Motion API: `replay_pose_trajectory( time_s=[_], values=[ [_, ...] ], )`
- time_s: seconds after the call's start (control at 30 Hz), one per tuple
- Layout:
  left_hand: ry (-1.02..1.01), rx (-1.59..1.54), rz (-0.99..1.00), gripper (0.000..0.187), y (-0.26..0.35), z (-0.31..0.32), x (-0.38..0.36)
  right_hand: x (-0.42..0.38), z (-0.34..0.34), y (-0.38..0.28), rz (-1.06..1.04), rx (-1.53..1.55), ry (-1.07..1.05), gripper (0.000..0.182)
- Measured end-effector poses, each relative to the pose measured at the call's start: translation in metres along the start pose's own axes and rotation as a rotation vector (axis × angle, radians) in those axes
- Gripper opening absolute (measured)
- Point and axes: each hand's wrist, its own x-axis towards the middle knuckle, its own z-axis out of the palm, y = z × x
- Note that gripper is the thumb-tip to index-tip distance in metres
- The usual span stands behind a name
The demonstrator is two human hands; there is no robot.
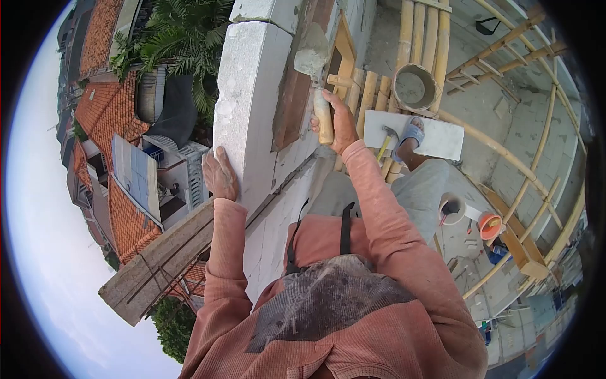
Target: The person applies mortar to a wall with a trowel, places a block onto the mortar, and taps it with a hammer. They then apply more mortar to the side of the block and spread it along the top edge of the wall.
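Note:
My right hand [341,121] is wrapped round the wooden handle of a trowel [312,58]. Grey mortar coats the trowel's blade, which points away from me beside the wall. My left hand [220,174] lies against the outer side of a white lightweight block [245,82] on top of the wall, its fingers stretched out along the surface. Another white block [265,12] adjoins it at the far end, with a thin joint between them. A bucket [416,87] with grey mortar inside stands on the bamboo to my right.
A hammer [386,143] lies on a pale board [435,136] by my sandalled foot. Bamboo poles [499,148] form scaffolding on the right. Lower down are an orange bucket [490,225] and a white bucket [451,210]. Beyond the wall, the drop reaches tiled roofs [113,104].

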Motion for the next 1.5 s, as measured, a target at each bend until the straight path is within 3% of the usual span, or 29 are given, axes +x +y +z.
replay_pose_trajectory(
  time_s=[0.1, 0.2, 0.3, 0.5, 0.6, 0.73, 0.83, 0.97, 1.1, 1.17, 1.23, 1.33, 1.37, 1.4, 1.5],
  values=[
    [0.007, 0.004, -0.011, 0.075, -0.007, 0.003, 0.003, -0.016, 0.004, 0.001, 0.029, -0.379, 0.08, 0.047],
    [0.02, 0.001, -0.019, 0.074, -0.003, 0.003, 0.003, -0.02, 0.022, 0.025, -0.071, -0.765, 0.201, 0.047],
    [0.025, 0.012, -0.03, 0.073, -0.003, 0.003, 0.0, -0.034, 0.041, 0.052, -0.158, -1.04, 0.158, 0.044],
    [0.075, 0.017, -0.036, 0.071, 0.006, 0.004, -0.003, -0.086, 0.041, 0.114, -0.061, -1.064, 0.098, 0.056],
    [0.075, 0.005, -0.052, 0.071, 0.007, 0.001, -0.004, -0.114, 0.052, 0.098, 0.112, -0.865, 0.041, 0.062],
    [0.078, -0.003, -0.04, 0.072, 0.006, 0.003, -0.002, -0.142, 0.038, 0.059, 0.277, -0.685, 0.02, 0.057],
    [0.064, 0.006, -0.037, 0.075, 0.006, 0.002, -0.003, -0.126, 0.03, 0.057, 0.168, -0.627, 0.132, 0.054],
    [0.065, -0.001, -0.039, 0.076, 0.004, 0.004, 0.001, -0.114, 0.017, 0.061, 0.209, -0.481, 0.066, 0.054],
    [0.03, -0.025, -0.037, 0.078, 0.004, 0.0, -0.001, -0.125, -0.026, 0.045, 0.155, -0.364, 0.206, 0.052],
    [0.018, -0.013, -0.022, 0.078, 0.002, -0.001, -0.002, -0.108, -0.06, 0.026, 0.186, -0.313, 0.276, 0.051],
    [0.015, -0.021, -0.013, 0.079, 0.004, -0.002, 0.0, -0.068, -0.093, 0.008, 0.175, -0.516, 0.317, 0.048],
    [-0.004, 0.004, -0.026, 0.077, -0.01, -0.001, 0.001, 0.022, -0.171, 0.006, -0.072, -0.876, 0.353, 0.045],
    [0.031, 0.035, 0.121, 0.076, -0.038, 0.009, 0.002, 0.058, -0.198, 0.007, -0.108, -0.914, 0.343, 0.046],
    [0.025, -0.007, 0.083, 0.075, -0.026, 0.004, 0.001, 0.093, -0.225, 0.007, -0.146, -0.952, 0.334, 0.047],
    [-0.008, -0.194, -0.021, 0.073, -0.026, 0.0, 0.001, 0.148, -0.259, 0.004, 0.028, -0.915, 0.324, 0.048]
  ],
)
